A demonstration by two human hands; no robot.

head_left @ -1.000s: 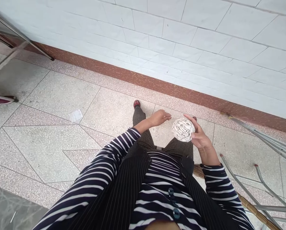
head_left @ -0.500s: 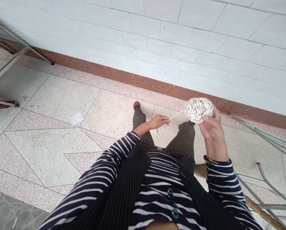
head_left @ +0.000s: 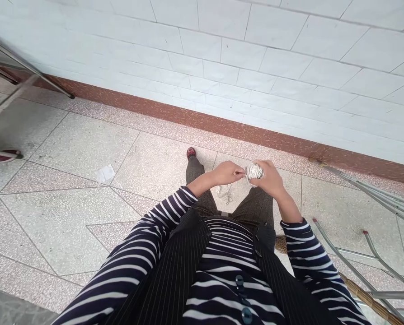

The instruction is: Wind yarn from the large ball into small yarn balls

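In front of my lap, a ball of white yarn (head_left: 255, 171) with dark flecks sits in my right hand (head_left: 270, 180), whose fingers wrap round its far side and its near side. Just left of the ball, my left hand (head_left: 228, 173) is closed in a pinch, its fingertips almost touching the yarn. The strand between those fingertips is too small to make out clearly now. Below the hands, between my legs, a loose tangle of thin yarn (head_left: 227, 195) shows against the floor.
A white tiled wall (head_left: 222, 58) with a reddish-brown base strip rises ahead. Metal-framed furniture (head_left: 29, 70) stands at the left, and a white paper (head_left: 105, 174) lies on the floor. At the right are metal poles (head_left: 368, 187), bent metal tubes (head_left: 344, 253) and a straw broom (head_left: 368, 298).
My right hand has brought the yarn ball leftward and turned over, right beside my left hand. The taut strand that stretched between the hands is now very short or hidden.
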